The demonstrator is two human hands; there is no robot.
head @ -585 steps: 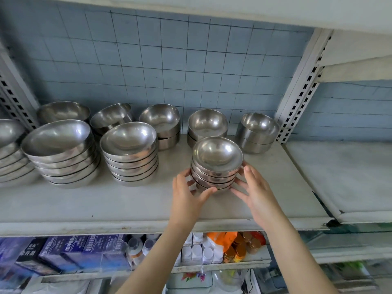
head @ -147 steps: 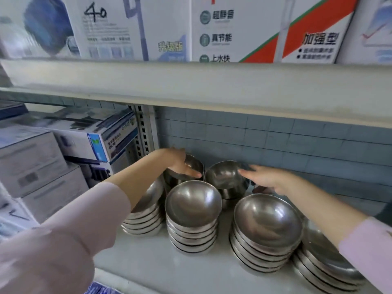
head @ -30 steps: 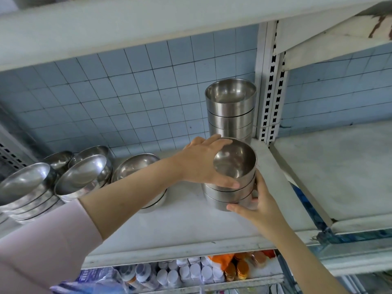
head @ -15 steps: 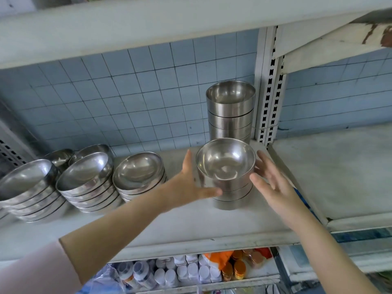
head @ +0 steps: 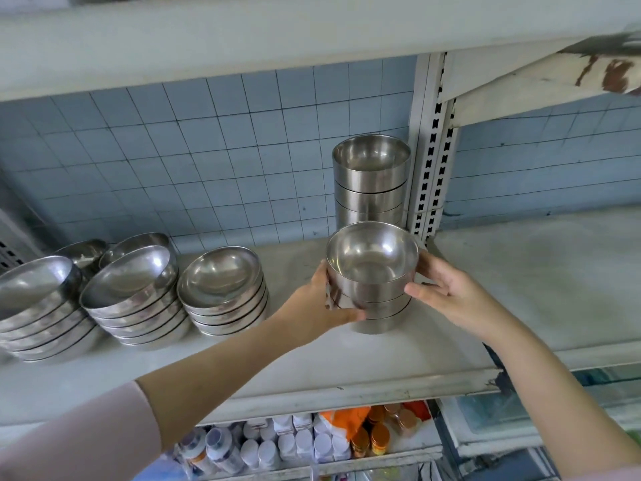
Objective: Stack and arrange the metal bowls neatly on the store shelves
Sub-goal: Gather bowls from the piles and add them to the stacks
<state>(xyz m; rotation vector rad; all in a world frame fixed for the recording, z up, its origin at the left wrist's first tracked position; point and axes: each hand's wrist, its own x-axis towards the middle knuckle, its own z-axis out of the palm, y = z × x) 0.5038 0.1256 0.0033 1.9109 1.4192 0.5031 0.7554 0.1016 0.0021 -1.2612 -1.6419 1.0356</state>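
Note:
A short stack of small steel bowls (head: 373, 272) stands on the white shelf (head: 312, 369) near its right end. My left hand (head: 319, 303) grips the stack's left side and my right hand (head: 444, 293) grips its right side. Directly behind it, against the blue tiled wall, rises a taller stack of the same small bowls (head: 369, 182). To the left sit three stacks of wider, shallow bowls: one (head: 225, 293) nearest, one (head: 135, 300) in the middle, one (head: 38, 310) at the frame's edge.
A perforated white upright (head: 430, 161) stands just right of the tall stack, with a bare neighbouring shelf (head: 541, 272) beyond it. An upper shelf (head: 242, 36) hangs overhead. Bottles and jars (head: 312, 442) fill the shelf below.
Both hands have closed in on the front stack of small bowls; half a second ago the right hand was open beside it. The stack stays in place before the tall stack.

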